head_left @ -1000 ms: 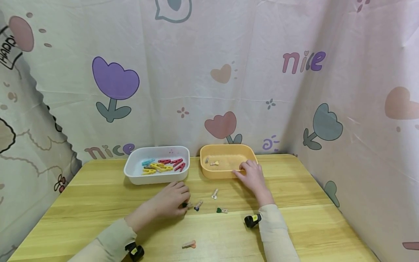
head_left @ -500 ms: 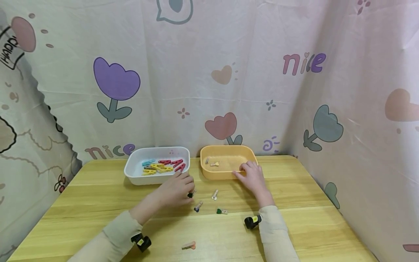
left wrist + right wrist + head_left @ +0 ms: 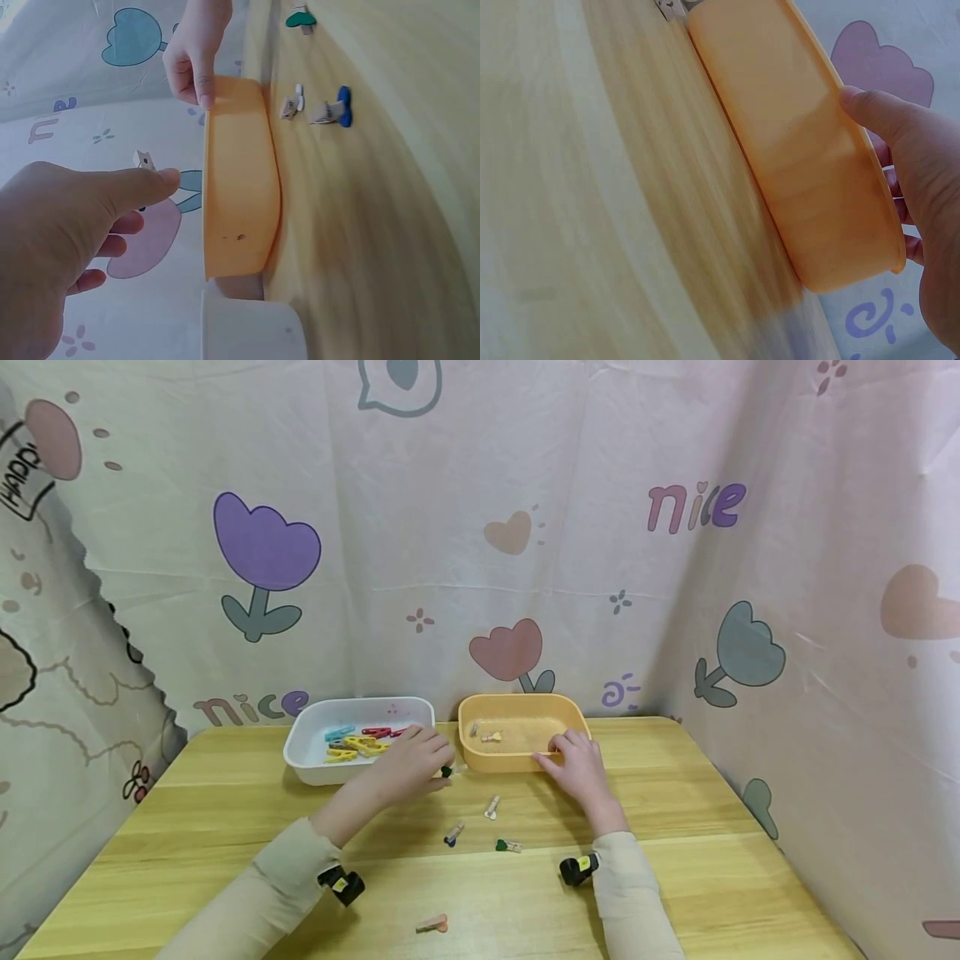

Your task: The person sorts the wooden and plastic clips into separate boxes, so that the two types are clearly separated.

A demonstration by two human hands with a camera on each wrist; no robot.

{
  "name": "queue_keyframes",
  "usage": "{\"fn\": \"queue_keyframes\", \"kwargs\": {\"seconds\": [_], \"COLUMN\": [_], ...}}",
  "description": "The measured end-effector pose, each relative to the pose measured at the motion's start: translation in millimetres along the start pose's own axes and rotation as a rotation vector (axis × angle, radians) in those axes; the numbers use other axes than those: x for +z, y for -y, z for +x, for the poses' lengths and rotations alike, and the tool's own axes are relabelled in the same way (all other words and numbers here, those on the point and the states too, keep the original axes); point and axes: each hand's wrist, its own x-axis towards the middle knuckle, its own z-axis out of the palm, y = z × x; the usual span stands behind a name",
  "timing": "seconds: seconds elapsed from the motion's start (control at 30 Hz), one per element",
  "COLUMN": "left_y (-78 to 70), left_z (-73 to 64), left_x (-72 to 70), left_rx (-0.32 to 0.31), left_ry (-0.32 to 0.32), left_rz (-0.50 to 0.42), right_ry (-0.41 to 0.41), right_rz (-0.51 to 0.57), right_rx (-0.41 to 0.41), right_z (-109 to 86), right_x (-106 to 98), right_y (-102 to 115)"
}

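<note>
I am seeing the left hand (image 3: 411,762) pinching a small wooden clip (image 3: 143,160) between thumb and fingers, hovering between the white tray (image 3: 315,758) and orange tray (image 3: 517,758), right hand (image 3: 577,764) gripping the orange tray's near rim, three clips (image 3: 491,806) lying on the table (image 3: 712,860)

trays 2 (image 3: 300,752) (image 3: 517,762) | loose small clips on table 4 (image 3: 492,806) | hands 2 (image 3: 408,764) (image 3: 577,768)

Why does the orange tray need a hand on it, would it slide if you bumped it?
Probably. The orange tray looks like thin, nearly empty plastic on a smooth table, so likely light and slippery. The right hand gripping its rim probably steadies it.
</note>
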Motion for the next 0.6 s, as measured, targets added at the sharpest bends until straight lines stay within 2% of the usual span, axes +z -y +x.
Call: {"fn": "queue_keyframes", "kwargs": {"seconds": [0.37,0.6], "left_y": [3.5,6.6], "left_z": [23.5,37.5], "left_x": [4.4,12.6], "left_rx": [-0.071,-0.105], "left_ry": [-0.026,-0.086], "left_rz": [0.011,-0.018], "right_ry": [0.08,0.08], "right_rz": [-0.013,-0.009], "right_rx": [0.055,0.054], "right_z": [2.1,2.2], "right_x": [-2.9,-2.3], "right_y": [1.3,0.4]}}
